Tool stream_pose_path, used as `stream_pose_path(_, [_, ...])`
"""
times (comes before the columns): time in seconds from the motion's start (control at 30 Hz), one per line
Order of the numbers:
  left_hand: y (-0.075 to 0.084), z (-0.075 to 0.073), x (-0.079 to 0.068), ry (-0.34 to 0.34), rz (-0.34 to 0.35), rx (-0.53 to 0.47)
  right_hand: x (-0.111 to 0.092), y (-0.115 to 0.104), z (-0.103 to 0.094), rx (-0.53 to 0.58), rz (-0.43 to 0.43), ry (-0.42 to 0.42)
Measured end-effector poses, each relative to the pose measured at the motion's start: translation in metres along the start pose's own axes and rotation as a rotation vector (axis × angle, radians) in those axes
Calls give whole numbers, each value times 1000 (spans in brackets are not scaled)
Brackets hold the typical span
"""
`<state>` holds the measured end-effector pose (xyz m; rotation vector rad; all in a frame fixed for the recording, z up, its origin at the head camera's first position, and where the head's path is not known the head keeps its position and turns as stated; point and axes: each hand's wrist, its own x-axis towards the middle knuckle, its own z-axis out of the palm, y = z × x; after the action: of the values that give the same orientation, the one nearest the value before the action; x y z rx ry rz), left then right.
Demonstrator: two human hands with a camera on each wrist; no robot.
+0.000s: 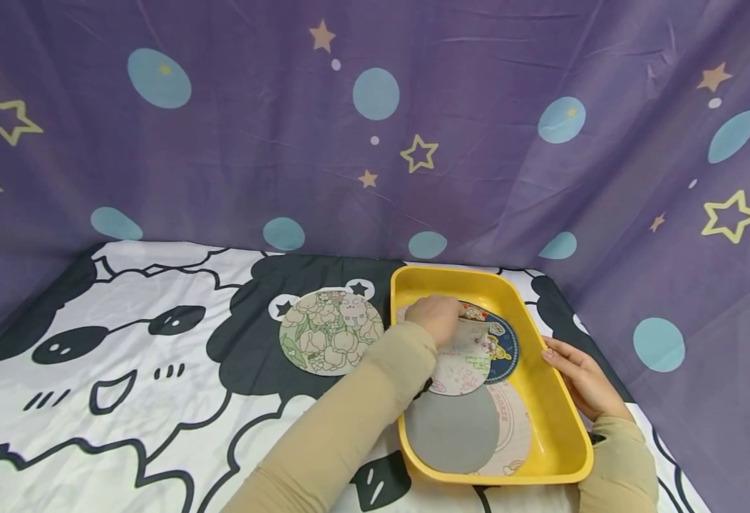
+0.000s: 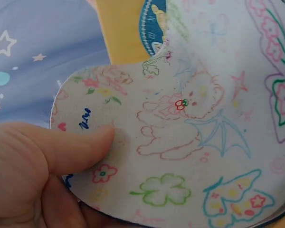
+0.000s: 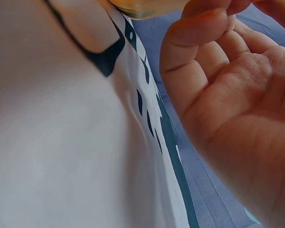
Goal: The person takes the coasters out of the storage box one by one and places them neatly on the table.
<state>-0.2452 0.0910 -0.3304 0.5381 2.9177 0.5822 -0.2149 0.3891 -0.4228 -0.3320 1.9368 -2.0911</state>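
Observation:
My left hand (image 1: 435,318) reaches into a yellow plastic tray (image 1: 561,399) and pinches a white round mat with doodles (image 1: 460,374). In the left wrist view the thumb lies on top of this mat and the fingers are beneath it; its surface bends, showing a clover and a winged bear. Under it lies a dark blue round mat (image 1: 508,353). Nearer the front of the tray, a plain grey round mat (image 1: 452,431) overlaps a pinkish one (image 1: 515,434). My right hand (image 1: 583,374) grips the tray's right rim, thumb on top.
Left of the tray, a green floral round mat (image 1: 330,331) lies on the black-and-white cartoon tablecloth (image 1: 157,342). A purple curtain (image 1: 272,142) with stars and dots hangs behind the table and along its right side.

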Motion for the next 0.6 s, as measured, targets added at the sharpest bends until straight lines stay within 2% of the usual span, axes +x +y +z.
stream_pose_path(0.3, [-1, -10, -2, -4, 31, -55, 0, 0, 0, 35, -18, -17])
stream_pose_path(0.6, [-12, -23, -4, -20, 94, -203, 0, 1, -1, 31, -16, -34])
